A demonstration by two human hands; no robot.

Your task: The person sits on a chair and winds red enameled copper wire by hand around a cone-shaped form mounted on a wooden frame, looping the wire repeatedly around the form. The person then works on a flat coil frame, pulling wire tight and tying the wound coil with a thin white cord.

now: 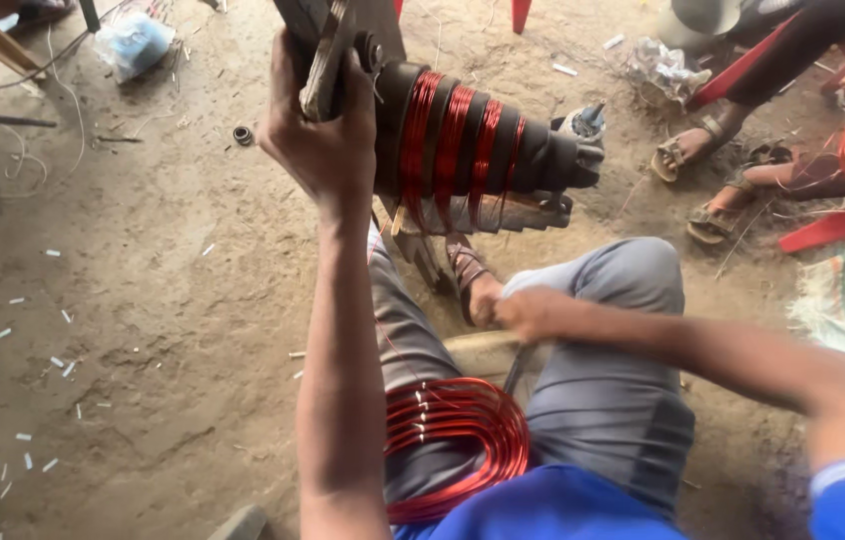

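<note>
The left hand [318, 135] is closed around the frame of the coil former [483, 140], just right of it, wound with red wire. The right hand [533, 312] seems to grip a crank below. Winding appears underway; next needs steady turning.

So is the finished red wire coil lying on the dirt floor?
No, the red wire coil rests on the person's lap, across the grey trousers, not on the dirt floor.

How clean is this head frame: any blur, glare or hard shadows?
Head view: soft, even daylight, no hard shadows; the right hand is motion-blurred, the left hand on the winding former sharper; mild sheen on the red wire coils; edges look slightly stretched.
</note>
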